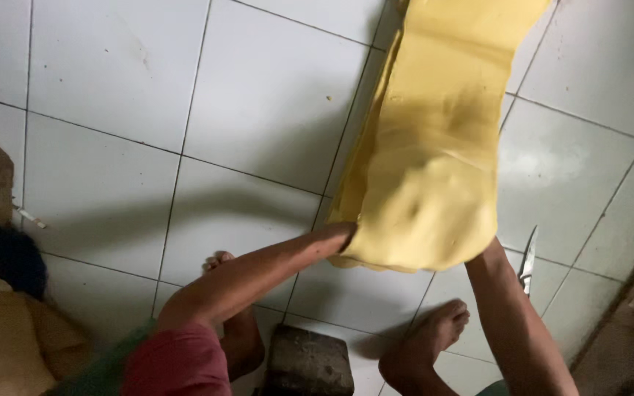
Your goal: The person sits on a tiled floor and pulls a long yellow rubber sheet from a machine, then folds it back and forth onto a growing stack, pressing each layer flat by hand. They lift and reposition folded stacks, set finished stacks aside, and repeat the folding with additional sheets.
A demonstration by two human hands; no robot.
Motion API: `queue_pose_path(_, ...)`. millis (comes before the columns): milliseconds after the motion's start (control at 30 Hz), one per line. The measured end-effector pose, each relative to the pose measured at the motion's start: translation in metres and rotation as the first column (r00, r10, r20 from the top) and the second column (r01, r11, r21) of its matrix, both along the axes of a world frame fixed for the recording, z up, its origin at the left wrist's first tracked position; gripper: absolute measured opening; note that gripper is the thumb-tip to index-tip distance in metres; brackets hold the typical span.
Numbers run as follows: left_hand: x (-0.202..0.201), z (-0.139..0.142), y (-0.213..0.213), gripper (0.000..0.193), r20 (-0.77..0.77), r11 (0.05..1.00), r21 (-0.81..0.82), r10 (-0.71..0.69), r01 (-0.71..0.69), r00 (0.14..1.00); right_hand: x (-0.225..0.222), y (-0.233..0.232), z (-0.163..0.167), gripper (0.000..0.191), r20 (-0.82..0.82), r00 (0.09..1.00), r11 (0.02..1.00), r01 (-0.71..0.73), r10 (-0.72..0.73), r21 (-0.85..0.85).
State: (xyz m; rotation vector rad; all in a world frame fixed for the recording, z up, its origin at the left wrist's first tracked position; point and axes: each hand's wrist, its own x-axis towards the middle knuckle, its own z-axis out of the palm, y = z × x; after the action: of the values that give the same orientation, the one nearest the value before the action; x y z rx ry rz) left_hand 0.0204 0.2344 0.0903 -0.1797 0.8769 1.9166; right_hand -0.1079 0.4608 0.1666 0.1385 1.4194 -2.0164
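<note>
Sheet: yellow sheet (434, 147), long axis running from frame centre to top right.
Left hand (343, 233): gripping its lower-left edge.
Right hand: hidden under the sheet, grip unclear; knife (527, 258) beside that arm.

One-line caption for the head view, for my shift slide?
Both hands, left and right, lift a folded yellow sheet over a white tiled floor; a knife lies by the right forearm.

Left arm: bare, stretched from lower left toward frame centre.
Left hand (343, 233): fingers hidden, state unclear.
Right arm: rises from lower right.
Right hand (487, 249): mostly hidden, grip unseen.
</note>
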Motion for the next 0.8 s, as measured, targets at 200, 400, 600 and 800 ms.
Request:
queue_pose_path(200, 0.021, -0.009, -0.02, 0.075, 0.024, 0.996, -0.095, 0.005, -0.003, 1.0, 0.089, 0.011, -0.011, 0.069, -0.019, 0.991, 0.992, -0.129, 0.129, 0.002)
queue_pose_path(400, 0.021, -0.024, -0.004, 0.076, 0.0, 0.973, -0.222, 0.063, -0.061, 0.998, 0.134, 0.057, -0.075, 0.067, 0.079, 0.976, 0.978, -0.206, 0.205, 0.007)
queue_pose_path(600, 0.009, -0.025, -0.012, 0.077, -0.039, 0.905, -0.397, 0.146, -0.15, 0.988, 0.137, 0.102, -0.089, 0.046, 0.446, 0.895, 0.969, -0.11, 0.0, 0.222)
queue_pose_path(800, 0.015, 0.008, -0.02, 0.078, 0.03, 0.879, -0.386, 0.316, -0.28, 0.948, 0.138, 0.062, -0.051, 0.051, 0.337, 0.921, 0.969, 0.131, -0.196, 0.208)
